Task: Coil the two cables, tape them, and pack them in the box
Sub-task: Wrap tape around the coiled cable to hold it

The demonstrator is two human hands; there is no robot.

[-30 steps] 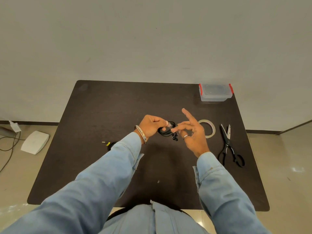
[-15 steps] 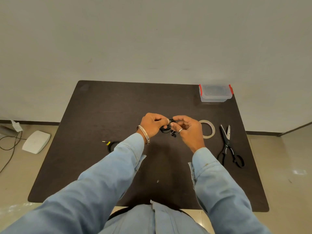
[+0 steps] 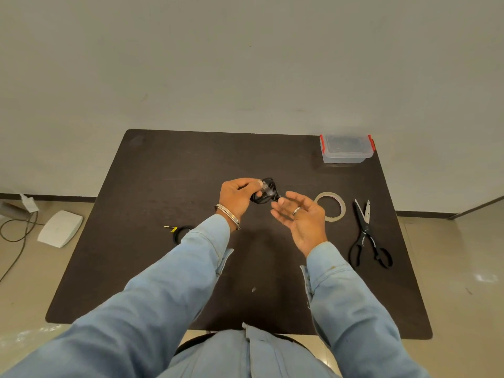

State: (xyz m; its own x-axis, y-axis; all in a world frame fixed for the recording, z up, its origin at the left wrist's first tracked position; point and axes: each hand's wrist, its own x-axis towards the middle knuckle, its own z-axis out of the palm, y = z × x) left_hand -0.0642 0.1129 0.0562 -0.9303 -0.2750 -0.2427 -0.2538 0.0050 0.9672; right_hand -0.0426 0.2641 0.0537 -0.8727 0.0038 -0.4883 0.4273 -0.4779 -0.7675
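My left hand pinches the coiled black cable above the middle of the table, fingers curled round it. My right hand sits just right of the coil, palm up, fingers relaxed and spread, holding nothing. The second cable lies left, partly under my sleeve. The tape and scissors lie right, the box at the far right corner.

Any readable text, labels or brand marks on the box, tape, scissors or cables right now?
None readable.
Box: no label visible.
Tape roll: no print visible.
Scissors: any mark too small to read.
Coiled cable in left hand: no legible marking.
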